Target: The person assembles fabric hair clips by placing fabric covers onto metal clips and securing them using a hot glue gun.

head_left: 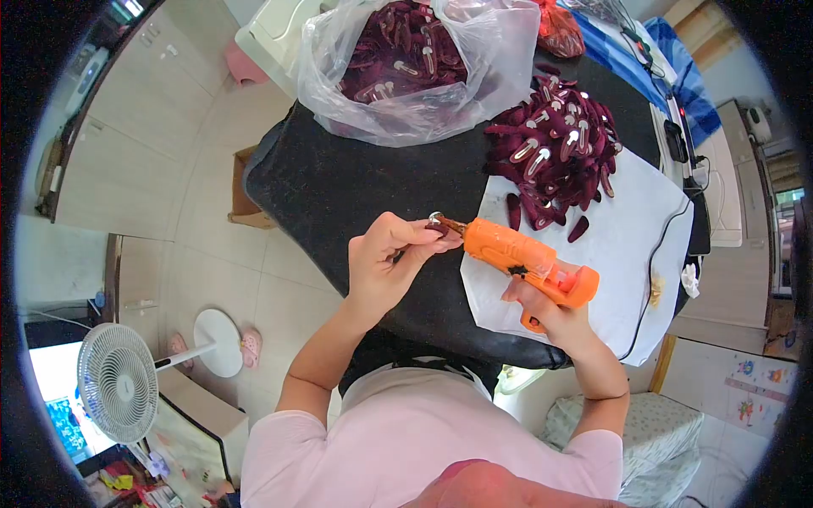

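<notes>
One burgundy, velvety hair clip (437, 229), silvery metal showing, pinched between left hand's (391, 258) thumb and fingers, at the nozzle of an orange glue gun (512, 248). Right hand (549, 311) grips gun's handle. Similar clips (555, 144) heaped partly on white sheet (500, 292); more inside clear plastic bag (406, 120).

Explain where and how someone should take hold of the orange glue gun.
Probably by the handle, from the person's right: it juts from the body of the orange glue gun behind the nozzle, which points toward the left hand. The right hand holds it there.
</notes>
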